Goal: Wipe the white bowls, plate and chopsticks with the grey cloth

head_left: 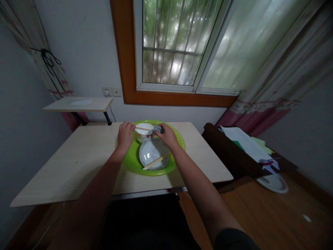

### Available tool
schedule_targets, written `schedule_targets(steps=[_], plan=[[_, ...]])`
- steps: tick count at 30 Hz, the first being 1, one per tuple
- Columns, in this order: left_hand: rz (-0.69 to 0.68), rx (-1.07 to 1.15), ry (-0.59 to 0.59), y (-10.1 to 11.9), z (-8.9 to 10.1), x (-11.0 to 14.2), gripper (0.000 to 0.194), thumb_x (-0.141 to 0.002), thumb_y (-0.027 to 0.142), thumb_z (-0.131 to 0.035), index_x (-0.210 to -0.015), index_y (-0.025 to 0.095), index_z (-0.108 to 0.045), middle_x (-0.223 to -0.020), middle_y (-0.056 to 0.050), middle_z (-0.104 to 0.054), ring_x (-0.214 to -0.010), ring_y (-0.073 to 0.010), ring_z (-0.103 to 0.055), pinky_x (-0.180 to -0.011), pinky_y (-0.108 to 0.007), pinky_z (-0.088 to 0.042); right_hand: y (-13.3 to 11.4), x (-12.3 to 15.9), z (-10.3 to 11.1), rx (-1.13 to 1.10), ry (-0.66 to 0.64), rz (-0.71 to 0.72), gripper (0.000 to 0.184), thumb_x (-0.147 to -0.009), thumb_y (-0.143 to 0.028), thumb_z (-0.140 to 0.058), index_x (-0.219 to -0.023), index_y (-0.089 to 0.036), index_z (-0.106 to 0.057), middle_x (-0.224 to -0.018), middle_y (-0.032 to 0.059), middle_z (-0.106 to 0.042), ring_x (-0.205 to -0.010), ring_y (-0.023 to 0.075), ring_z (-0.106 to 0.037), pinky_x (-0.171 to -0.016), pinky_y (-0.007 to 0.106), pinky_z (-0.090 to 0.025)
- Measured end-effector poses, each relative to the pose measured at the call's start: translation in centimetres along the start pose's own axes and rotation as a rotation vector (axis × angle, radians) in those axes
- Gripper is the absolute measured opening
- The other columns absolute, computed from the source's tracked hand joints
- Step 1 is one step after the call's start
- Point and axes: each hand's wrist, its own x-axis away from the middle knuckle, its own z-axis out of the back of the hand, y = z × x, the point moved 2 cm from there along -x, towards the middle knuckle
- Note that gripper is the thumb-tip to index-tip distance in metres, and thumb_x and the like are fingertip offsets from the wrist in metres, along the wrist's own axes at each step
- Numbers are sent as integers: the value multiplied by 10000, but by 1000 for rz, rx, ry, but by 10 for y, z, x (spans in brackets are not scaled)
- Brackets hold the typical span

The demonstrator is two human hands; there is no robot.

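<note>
My left hand (126, 134) is closed on one end of a wooden chopstick (142, 128), held level over the basin. My right hand (166, 134) pinches a grey cloth (156, 130) wrapped at the chopstick's other end. Below them sits a green plastic basin (134, 160). Stacked white bowls (142, 136) with a coloured pattern stand in its back part. In front of these, a white plate (151, 151) lies tilted, with more chopsticks (157, 160) resting across it. Whether the left hand holds one chopstick or two, I cannot tell.
The basin stands on a pale wooden table (70, 166). A small raised shelf (78, 104) with a white paper is at the back left. A dark brown cabinet (229, 152) with papers stands to the right, and a window (171, 45) is behind.
</note>
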Motion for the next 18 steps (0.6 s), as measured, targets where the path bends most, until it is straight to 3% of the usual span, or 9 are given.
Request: schedule_targets(steps=[7,18], plan=[[-10,-24,-43,1,-1,0,209,-997,191,-475,-892,212,-656,-989,-96,-684,-1012,-288,-587,-938,-426,-461,1,0,-3,8,-77,71,237,-869,-317,-713,-1085,-223,-698,-1049,58,-737,-943,223,-656,-882,356,-505],[-164,-89,-270,6,-13,6,210,-1007,284,-540,-921,211,-717,-996,-91,-709,-1035,-286,-578,-953,-410,-457,-3,3,-5,62,-156,234,221,-888,-245,-705,-1108,-223,-702,-1079,67,-741,-1008,235,-663,-920,352,-495]])
